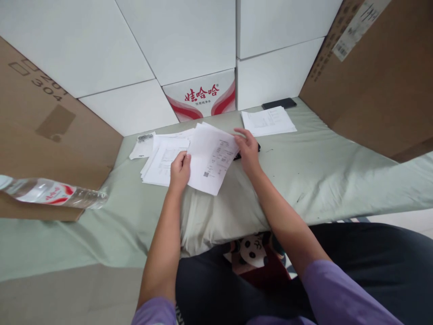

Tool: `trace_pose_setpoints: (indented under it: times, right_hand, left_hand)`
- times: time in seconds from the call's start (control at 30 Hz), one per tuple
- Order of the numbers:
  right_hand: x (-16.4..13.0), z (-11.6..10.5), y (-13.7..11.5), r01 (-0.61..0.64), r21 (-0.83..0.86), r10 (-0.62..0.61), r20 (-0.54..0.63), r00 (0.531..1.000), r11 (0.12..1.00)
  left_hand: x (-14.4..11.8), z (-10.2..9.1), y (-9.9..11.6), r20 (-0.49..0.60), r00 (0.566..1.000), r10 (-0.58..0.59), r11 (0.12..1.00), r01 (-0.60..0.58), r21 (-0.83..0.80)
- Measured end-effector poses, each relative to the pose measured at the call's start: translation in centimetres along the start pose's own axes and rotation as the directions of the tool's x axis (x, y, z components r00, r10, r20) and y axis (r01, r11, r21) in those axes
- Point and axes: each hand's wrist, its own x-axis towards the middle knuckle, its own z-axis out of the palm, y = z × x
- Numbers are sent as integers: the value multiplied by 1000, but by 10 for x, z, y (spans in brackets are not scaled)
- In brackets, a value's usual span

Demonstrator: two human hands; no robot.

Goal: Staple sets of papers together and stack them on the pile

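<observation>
Both my hands hold printed paper sheets (pixel 206 155), tilted over the green cloth. My left hand (pixel 180 171) pinches their left edge, thumb on top. At the upper right edge, my right hand (pixel 248 149) grips them between thumb and fingers. The top sheet carries small print and a square code. A stack of papers (pixel 157 164) lies just left, partly hidden by the sheets and my left hand. A dark object (pixel 237 156), mostly hidden, sits beneath my right hand. Farther right lies another pile of papers (pixel 269 122).
A black phone-like object (pixel 279 104) lies behind the right pile. A clear plastic bag (pixel 143 145) lies by the left stack. A water bottle (pixel 54 193) rests at far left. White boxes (pixel 199 40) stand behind, with brown cartons (pixel 43 126) on both sides of the green cloth (pixel 304 171).
</observation>
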Motion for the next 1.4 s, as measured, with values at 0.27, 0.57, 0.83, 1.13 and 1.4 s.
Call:
trace_pose_setpoints:
  times: [0.27, 0.57, 0.83, 1.13, 1.4]
  right_hand:
    - [10, -34, -19, -185, -209, 268, 505, 820, 960]
    - [5, -17, 1, -16, -384, 176, 386, 906, 923]
    - [10, -12, 20, -59, -201, 86, 131, 988, 978]
    - [-2, -18, -6, -6, -227, 43, 160, 986, 974]
    - [-5, -30, -5, 84, -336, -55, 94, 994, 938]
  left_hand:
    - [-3, -3, -1, 284, 956, -74, 997, 66, 38]
    - [3, -8, -9, 126, 986, -113, 991, 103, 82]
    - [11, 2, -25, 100, 965, -243, 837, 261, -482]
    - [0, 16, -19, 71, 983, -169, 836, 181, -518]
    - [-7, 26, -20, 208, 962, -177, 861, 254, -441]
